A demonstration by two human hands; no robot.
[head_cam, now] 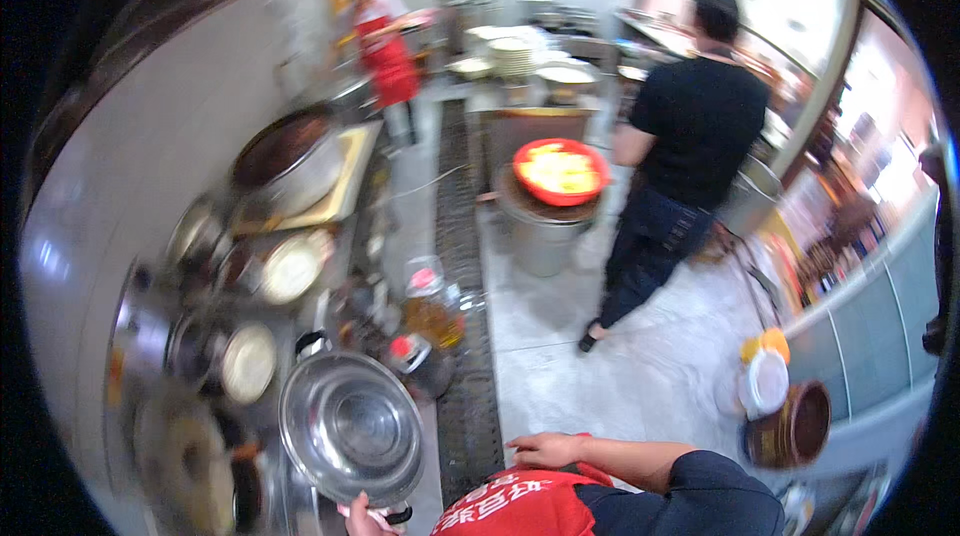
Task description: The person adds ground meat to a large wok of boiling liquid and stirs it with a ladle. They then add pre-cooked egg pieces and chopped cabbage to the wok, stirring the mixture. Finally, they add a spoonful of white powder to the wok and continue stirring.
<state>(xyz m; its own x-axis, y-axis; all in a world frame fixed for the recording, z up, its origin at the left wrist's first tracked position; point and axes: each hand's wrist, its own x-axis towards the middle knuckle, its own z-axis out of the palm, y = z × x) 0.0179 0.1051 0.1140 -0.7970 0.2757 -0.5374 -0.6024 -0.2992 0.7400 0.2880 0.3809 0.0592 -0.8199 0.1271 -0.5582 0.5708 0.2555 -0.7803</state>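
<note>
A wide stainless steel pot [352, 427] with two black handles stands tilted into view at the lower left, its inside showing no contents. My left hand [365, 517] grips its near rim and handle, with a pale cloth partly visible beneath the fingers. Held in front of my red apron [506, 506], my right hand [546, 450] has its fingers loosely spread and nothing in it. Just beyond the pot are a dark bottle with a red cap [424, 371] and a large oil jug [435, 315].
Woks, pots and white bowls [249, 363] line the left stove counter. A red basin of yellow food [561, 171] sits on a large metal pot [544, 240]. A person in black [686, 123] walks on the right; another in a red apron [386, 48] stands farther back. A brown barrel [791, 427] is at right.
</note>
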